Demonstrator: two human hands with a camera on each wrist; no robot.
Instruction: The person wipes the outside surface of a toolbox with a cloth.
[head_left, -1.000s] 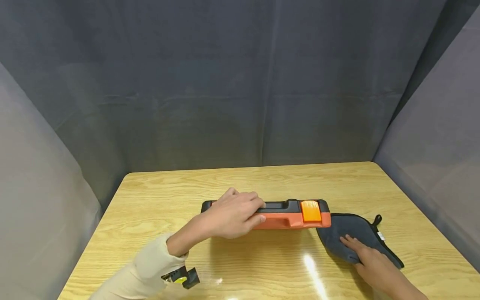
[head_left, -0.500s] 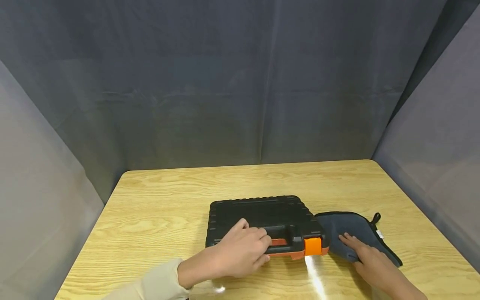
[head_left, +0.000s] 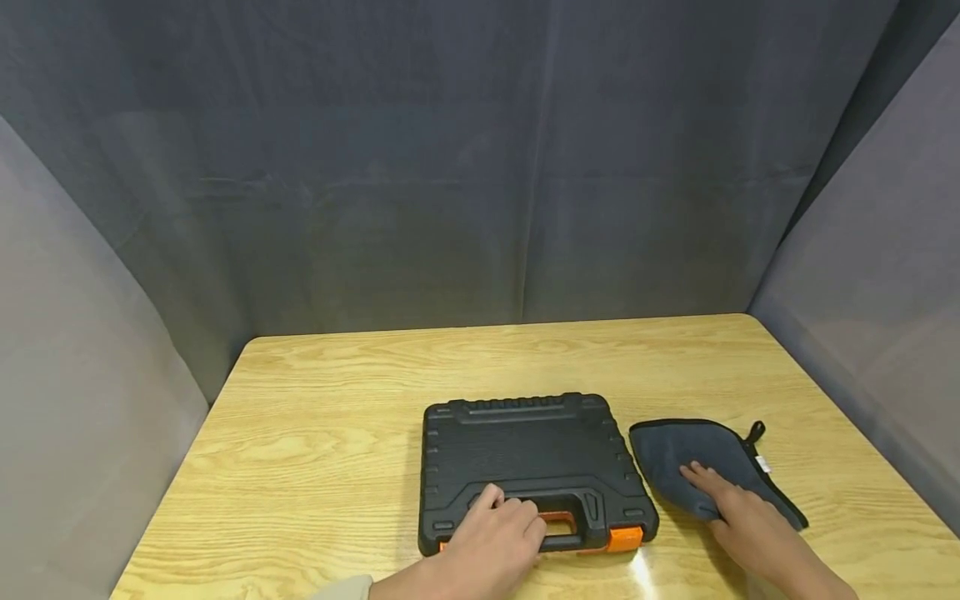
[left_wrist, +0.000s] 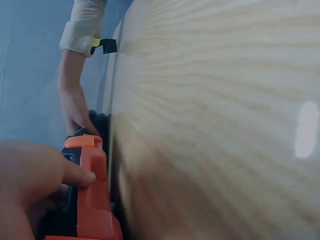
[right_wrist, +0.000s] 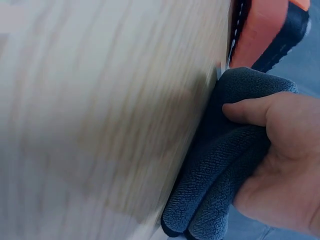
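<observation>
A black tool case (head_left: 525, 450) with an orange-red underside and orange latches lies about flat on the table, its handle toward the person. My left hand (head_left: 491, 542) grips that handle near its left end; in the left wrist view the thumb lies along the case's orange-red side (left_wrist: 95, 200). To the right of the case is a folded dark blue-grey cloth (head_left: 675, 454) with black edging, a loop and a small white tag. My right hand (head_left: 757, 529) rests on this cloth, fingers extended. The right wrist view shows the thumb on the cloth's folded layers (right_wrist: 200, 200); the other fingers are hidden there.
The wood-grain table (head_left: 315, 433) extends to the left of and behind the case. A dark curtain (head_left: 390, 167) hangs past its far edge. Pale grey panels flank it, one on the left (head_left: 75, 375) and one on the right (head_left: 877, 292).
The tool case has tipped from standing on edge to lying down, its black top now facing up. My left hand has come down toward the person with the handle. My right hand stays on the cloth.
</observation>
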